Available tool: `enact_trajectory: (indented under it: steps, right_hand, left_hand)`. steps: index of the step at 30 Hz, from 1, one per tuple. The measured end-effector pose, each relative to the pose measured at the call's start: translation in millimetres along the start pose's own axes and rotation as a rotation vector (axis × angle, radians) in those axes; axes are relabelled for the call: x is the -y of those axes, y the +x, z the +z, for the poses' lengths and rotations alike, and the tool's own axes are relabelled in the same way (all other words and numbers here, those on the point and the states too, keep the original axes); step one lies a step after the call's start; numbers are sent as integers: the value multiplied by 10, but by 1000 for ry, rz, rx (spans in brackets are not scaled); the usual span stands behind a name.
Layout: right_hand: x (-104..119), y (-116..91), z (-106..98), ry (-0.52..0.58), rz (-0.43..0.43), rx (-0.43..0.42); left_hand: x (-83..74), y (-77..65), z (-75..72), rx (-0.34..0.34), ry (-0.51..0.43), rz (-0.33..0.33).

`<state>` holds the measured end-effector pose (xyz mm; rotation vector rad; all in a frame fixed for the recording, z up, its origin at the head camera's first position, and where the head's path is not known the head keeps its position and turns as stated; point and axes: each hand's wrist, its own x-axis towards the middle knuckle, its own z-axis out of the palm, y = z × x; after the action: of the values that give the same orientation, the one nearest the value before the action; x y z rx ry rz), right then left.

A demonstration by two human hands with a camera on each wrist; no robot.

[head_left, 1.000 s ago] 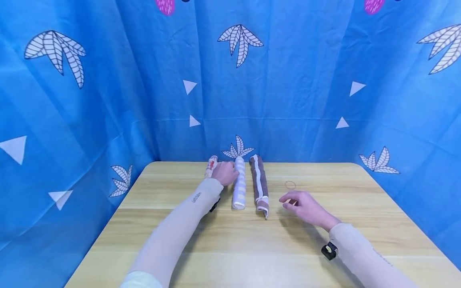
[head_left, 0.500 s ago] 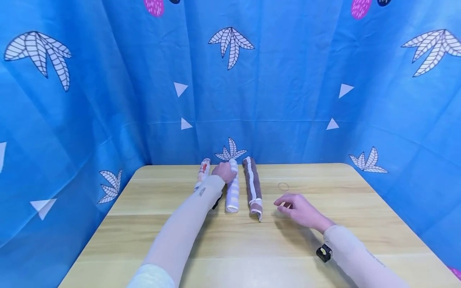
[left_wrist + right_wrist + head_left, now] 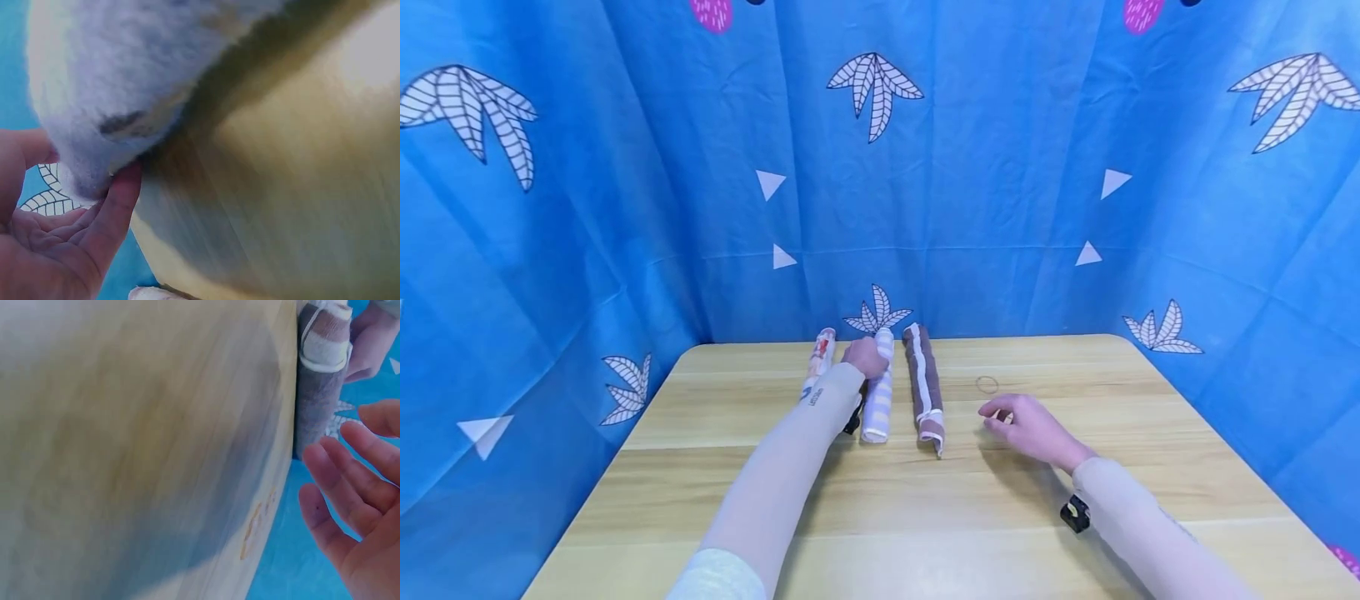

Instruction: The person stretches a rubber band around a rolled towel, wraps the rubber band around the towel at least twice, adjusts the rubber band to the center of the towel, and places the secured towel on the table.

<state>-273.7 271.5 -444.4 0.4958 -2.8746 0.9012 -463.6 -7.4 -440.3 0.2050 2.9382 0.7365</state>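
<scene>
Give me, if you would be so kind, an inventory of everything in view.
Striped cloth roll: 1, lilac and white, middle of three rolls
Brown cloth roll: 1, brown with white trim, right of it
Patterned cloth roll: 1, pale with red, left of it
Thin ring: 1, tan, beyond the right hand
Table: 1, light wood, beneath the rolls
Curtain: blue, printed, around the table; panel count unclear
Wrist devices: 2, black, one per wrist
Sleeves: 2, pale, on the forearms
Left hand: 1, gripping the striped cloth roll's far end
Right hand: 1, above the table
</scene>
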Motion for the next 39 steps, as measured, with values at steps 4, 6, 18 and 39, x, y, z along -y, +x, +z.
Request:
enact_trajectory:
  steps: [4, 6, 18, 39]
  right_hand:
    - [-96, 78, -4, -19, 21, -9]
    - [-150, 116, -6, -26, 37, -7]
    - [-382, 260, -69, -116, 69, 12]
    - [-436, 301, -121, -256, 108, 68]
  left_hand:
    - [23, -22, -29, -8, -32, 16]
    - [33, -37, -46, -11, -51, 34]
    - [-49, -297, -263, -25, -261, 106]
    - [-311, -1061, -501, 84, -361, 380]
